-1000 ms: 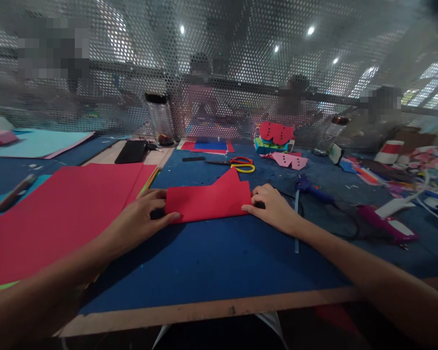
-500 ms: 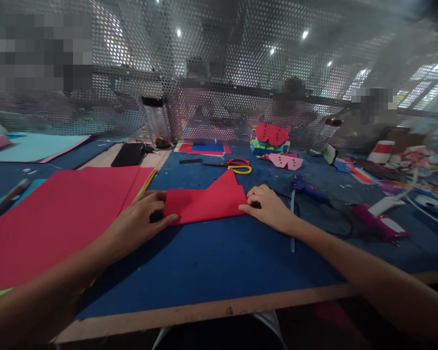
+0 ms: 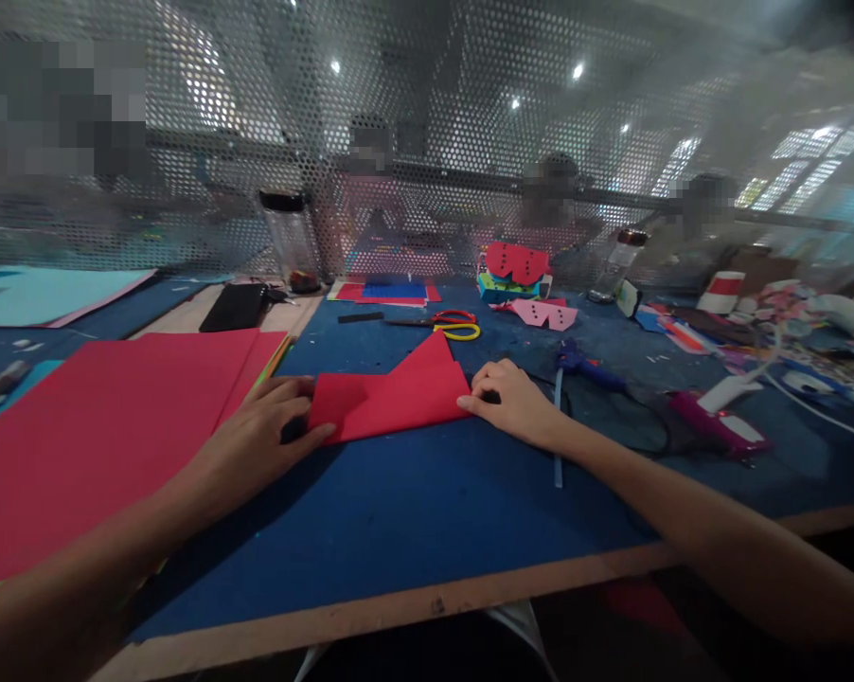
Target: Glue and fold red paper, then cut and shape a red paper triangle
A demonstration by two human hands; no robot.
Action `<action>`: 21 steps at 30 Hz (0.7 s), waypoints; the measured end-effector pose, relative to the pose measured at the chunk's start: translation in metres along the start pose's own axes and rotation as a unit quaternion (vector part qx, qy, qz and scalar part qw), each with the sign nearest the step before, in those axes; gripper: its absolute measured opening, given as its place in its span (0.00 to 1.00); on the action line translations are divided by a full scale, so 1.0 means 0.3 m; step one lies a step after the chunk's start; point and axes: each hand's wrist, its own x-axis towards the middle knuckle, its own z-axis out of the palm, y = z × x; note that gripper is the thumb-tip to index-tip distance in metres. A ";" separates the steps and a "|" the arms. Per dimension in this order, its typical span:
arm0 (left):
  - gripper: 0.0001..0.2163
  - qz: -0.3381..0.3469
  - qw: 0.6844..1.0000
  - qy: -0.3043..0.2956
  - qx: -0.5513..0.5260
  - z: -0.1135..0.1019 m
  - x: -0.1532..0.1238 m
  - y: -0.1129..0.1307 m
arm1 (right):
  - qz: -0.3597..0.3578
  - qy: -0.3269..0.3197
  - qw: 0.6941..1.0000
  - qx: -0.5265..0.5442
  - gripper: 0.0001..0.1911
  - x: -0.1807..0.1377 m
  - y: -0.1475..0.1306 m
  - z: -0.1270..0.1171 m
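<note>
Left hand (image 3: pixel 263 426) and right hand (image 3: pixel 510 403), thumbs and fingers curled, grip one folded red paper (image 3: pixel 384 403) at opposite ends; it lies between them on one blue table (image 3: pixel 399 530). Beyond: one glue gun (image 3: pixel 594 371) rightward, one scissors (image 3: pixel 457 332), two bottles (image 3: pixel 292 248), one screen (image 3: pixel 427 189).

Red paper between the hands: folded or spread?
Folded. The red paper lies as a narrow band, one pointed corner jutting beyond its far edge.

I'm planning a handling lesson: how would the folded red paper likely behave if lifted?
The folded red paper looks thin, so it's probably light. Its straight near edge suggests fair stiffness. The pointed corner, jutting past the far edge, might bend.
</note>
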 end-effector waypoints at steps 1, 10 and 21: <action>0.23 0.002 1.000 0.001 0.002 0.001 0.000 -0.003 | 0.003 -0.002 1.000 0.003 0.17 0.000 -0.002 -0.001; 0.23 -0.011 1.000 -0.009 -0.002 -0.007 0.005 0.004 | 0.006 0.000 1.000 -0.012 0.16 0.004 -0.007 0.005; 0.22 0.011 1.000 0.000 0.012 0.005 -0.001 -0.002 | 0.006 0.010 1.000 -0.024 0.16 0.003 -0.005 0.013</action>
